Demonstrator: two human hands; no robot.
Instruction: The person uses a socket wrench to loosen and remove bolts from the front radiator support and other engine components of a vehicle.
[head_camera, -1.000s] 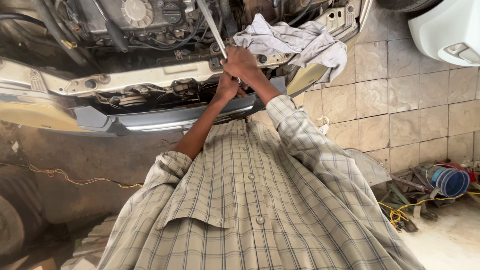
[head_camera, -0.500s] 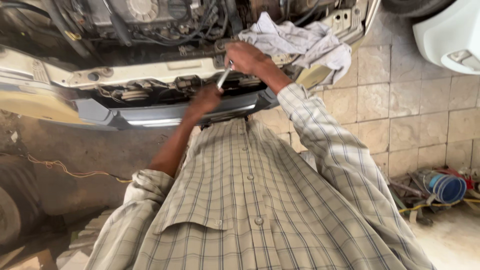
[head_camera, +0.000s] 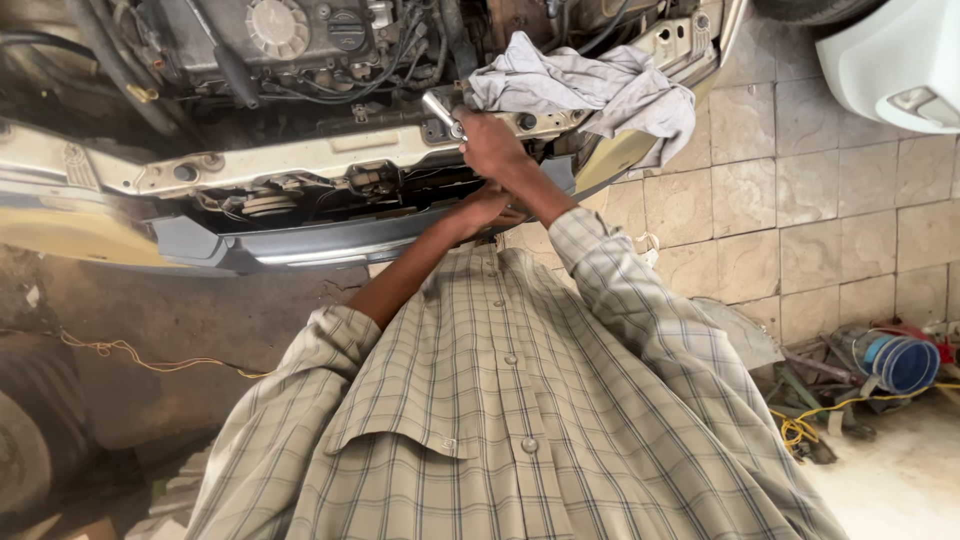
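Observation:
My right hand (head_camera: 493, 150) is shut on a silvery metal wrench (head_camera: 440, 108), whose end sticks out up and to the left, against the cream front crossmember (head_camera: 300, 160) of a car with its engine bay open. My left hand (head_camera: 487, 207) sits just below my right wrist, at the edge of the grey bumper strip (head_camera: 300, 243). Its fingers curl inward, and whether they hold anything is hidden. A crumpled grey-white rag (head_camera: 590, 90) lies on the car's front, right beside my right hand. My checked shirt fills the lower view.
The engine (head_camera: 290, 35) with hoses and cables lies behind the crossmember. A tiled floor (head_camera: 820, 200) spreads to the right, with a blue can (head_camera: 900, 362), yellow cord (head_camera: 800, 428) and scrap tools. A white car body part (head_camera: 890, 55) is at top right, a tyre (head_camera: 30, 450) at lower left.
The wrench pointed up a second ago, then tilted down toward my left hand. Now my right hand holds it at the crossmember and my left hand has dropped below the right wrist.

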